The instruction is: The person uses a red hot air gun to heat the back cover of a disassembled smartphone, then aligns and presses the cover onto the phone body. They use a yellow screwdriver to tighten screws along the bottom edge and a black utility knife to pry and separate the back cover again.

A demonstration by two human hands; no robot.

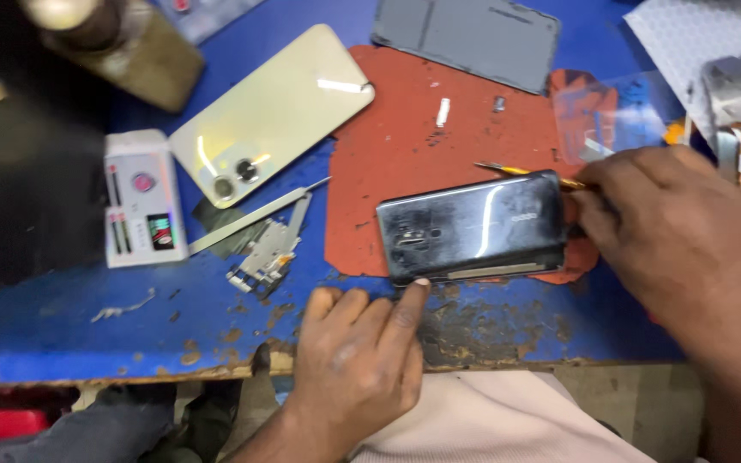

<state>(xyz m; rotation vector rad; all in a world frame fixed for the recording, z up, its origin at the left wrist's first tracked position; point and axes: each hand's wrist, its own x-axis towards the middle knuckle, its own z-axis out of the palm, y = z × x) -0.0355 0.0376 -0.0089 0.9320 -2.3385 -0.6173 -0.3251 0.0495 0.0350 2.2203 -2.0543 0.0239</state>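
A dark glossy phone (472,226) lies back-up on a red mat (422,146) on the blue workbench (62,326). My left hand (360,356) rests at the bench's front edge, fingers loosely curled, one fingertip touching the phone's lower left edge. My right hand (675,236) sits at the phone's right end, gripping a thin yellow-handled tool (516,171) whose tip runs along the phone's top right edge.
A pale gold phone back (272,111) lies at the upper left, a grey back cover (473,36) at the top. A small white device (141,199), metal tweezers (255,219), a metal bracket (266,257) and clear film (611,111) also lie about.
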